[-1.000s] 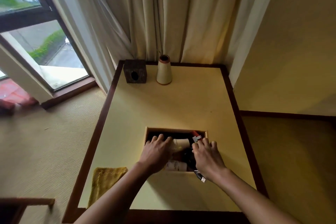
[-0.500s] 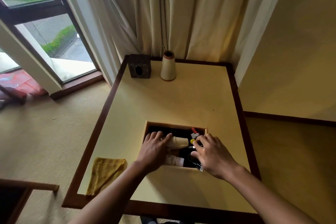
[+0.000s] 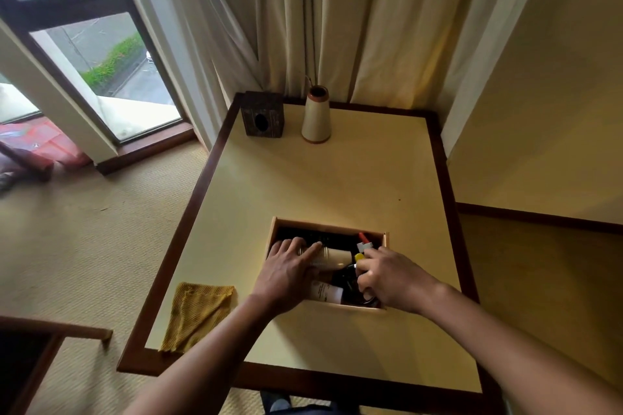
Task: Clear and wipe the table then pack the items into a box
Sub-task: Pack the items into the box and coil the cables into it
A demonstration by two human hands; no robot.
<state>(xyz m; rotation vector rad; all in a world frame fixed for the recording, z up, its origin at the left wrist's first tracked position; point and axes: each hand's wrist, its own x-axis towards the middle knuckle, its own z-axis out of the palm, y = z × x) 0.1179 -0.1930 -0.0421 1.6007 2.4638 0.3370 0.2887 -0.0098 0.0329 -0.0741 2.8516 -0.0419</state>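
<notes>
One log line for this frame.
left hand: flat on pale plastic cup lying in open wooden box | right hand: in box, grip unclear | yellow cloth: on cream table

The open cardboard box (image 3: 328, 224) sits on the cream table (image 3: 337, 178). Inside it a paper cup (image 3: 337, 258) lies sideways above a labelled bottle (image 3: 325, 291). A yellow cloth (image 3: 199, 313) lies flat left of it.

Both arms forward; left hand (image 3: 286, 274) flat, right hand (image 3: 396, 278) fingers curled.
</notes>
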